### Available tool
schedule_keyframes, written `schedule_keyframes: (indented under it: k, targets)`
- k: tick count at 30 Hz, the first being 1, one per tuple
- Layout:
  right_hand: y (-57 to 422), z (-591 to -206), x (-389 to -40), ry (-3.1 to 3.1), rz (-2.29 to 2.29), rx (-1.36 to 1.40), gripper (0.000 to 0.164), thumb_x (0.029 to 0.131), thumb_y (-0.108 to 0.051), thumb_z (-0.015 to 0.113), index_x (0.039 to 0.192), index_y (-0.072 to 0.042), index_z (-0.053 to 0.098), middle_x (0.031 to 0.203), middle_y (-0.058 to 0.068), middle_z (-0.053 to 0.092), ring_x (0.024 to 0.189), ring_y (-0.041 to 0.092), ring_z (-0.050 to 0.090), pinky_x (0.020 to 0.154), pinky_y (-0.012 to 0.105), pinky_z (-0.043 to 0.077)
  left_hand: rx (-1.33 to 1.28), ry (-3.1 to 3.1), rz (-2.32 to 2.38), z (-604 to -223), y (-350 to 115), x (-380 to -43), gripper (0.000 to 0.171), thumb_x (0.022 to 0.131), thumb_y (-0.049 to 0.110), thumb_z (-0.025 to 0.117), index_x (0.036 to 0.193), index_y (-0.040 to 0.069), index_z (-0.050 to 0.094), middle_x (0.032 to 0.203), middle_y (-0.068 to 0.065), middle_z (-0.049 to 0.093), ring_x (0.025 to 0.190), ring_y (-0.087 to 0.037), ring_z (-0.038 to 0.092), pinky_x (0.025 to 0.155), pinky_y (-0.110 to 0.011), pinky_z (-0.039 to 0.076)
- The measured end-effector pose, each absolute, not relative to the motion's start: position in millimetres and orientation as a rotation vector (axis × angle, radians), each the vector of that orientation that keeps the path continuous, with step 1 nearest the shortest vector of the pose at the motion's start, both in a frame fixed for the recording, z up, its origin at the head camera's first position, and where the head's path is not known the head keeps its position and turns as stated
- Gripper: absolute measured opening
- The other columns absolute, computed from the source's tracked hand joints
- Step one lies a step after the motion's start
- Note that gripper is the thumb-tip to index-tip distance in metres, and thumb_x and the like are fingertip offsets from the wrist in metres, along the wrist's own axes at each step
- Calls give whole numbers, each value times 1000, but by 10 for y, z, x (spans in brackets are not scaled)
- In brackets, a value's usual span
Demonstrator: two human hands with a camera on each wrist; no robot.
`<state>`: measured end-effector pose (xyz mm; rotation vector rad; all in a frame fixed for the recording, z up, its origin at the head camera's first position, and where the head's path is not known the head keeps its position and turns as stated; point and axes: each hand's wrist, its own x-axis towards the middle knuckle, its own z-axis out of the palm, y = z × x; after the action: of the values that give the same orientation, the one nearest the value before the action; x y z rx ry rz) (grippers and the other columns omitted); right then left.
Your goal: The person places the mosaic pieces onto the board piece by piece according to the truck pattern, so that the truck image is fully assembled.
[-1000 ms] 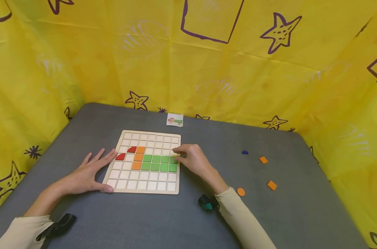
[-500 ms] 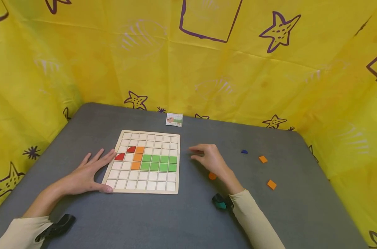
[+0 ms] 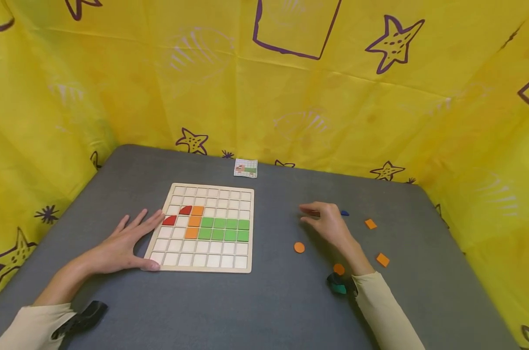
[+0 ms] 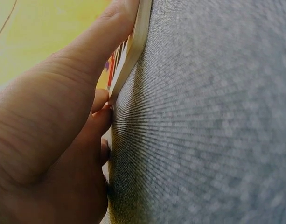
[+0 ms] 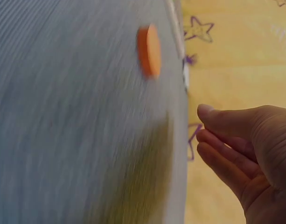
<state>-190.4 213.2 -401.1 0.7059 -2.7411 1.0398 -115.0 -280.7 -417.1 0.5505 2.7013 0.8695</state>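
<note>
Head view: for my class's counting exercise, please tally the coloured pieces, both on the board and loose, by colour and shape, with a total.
Green squares: 8
Orange squares: 5
Orange discs: 2
Red quarter-circles: 2
Blue piece, partly hidden: 1
Total: 18

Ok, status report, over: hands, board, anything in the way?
Left hand on board, left edge. Right hand above table, holding nothing visible. Coloured pieces set in board's grid. No obstruction seen.
</note>
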Motion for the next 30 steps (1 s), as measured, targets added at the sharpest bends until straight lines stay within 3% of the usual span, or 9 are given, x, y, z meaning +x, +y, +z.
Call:
schedule_keyframes:
  k: [24,27,30]
  targets:
    - [3047,-4067,-1778,-2732,942,444,31,80,1,78,110,3,72,101,18,73,90,32,72,75,38,57,624,2738,857,-4178,-2827,-1137,117,70,52,83,158,11,18,161,-19,18,147,-46,2,113,-59,-13]
    - [3207,-4047,-1749,-2715,903,401,32,80,1,78,111,4,72,102,19,73,90,34,71,74,31,57,629,2738,856,-4185,-2815,-1141,117,70,52,83,158,11,18,161,-19,19,147,-46,2,113,-59,-14]
    - [3354,-4039,-1740,-2701,882,368,32,79,2,78,110,5,71,101,21,72,89,37,71,72,13,53,628,2739,860,-4185,-2804,-1143,116,70,52,83,158,11,18,161,-19,19,147,-46,1,113,-58,-14]
